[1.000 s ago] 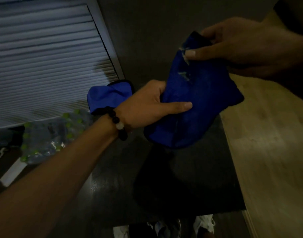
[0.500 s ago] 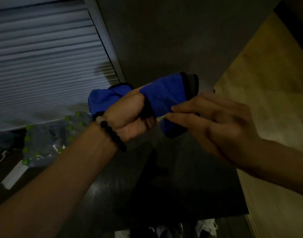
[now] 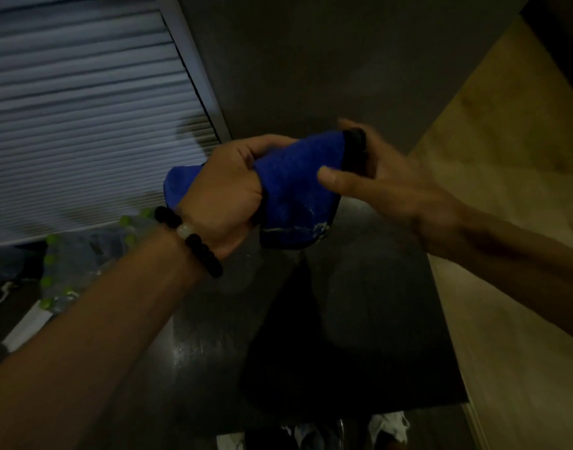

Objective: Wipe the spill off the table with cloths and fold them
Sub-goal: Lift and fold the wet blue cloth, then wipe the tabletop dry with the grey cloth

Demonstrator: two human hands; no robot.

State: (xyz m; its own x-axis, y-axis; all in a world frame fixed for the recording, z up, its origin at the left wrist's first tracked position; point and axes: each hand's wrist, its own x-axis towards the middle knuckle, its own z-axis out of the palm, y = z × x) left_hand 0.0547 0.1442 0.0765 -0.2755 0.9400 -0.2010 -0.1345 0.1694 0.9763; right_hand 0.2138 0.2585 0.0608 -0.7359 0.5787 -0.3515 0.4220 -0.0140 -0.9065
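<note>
One blue microfibre cloth with a dark trimmed edge is in view, bunched and held in the air above the dark glossy table, touching no part of the surface. My left hand grips its middle: the fingers are curled tight round the gathered fabric, the thumb over the top, and a rounded blue lobe sticks out behind the knuckles toward the table's far left corner. My right hand takes the other end: the thumb lies flat across the near face of the cloth and the fingers wrap behind the dark hem, pinching it between them; motion blur hides how those rear fingers lie exactly. The lower corner of the cloth hangs free below both hands, with pale smears along its bottom border.

Count: one cloth, two hands, one bracelet of dark beads with a single pale bead on my left wrist. One shrink-wrapped pack of green-capped bottles sits on the floor past the table's left edge, beneath one pale slatted shutter. Light wooden panelling runs along the table's right edge.
</note>
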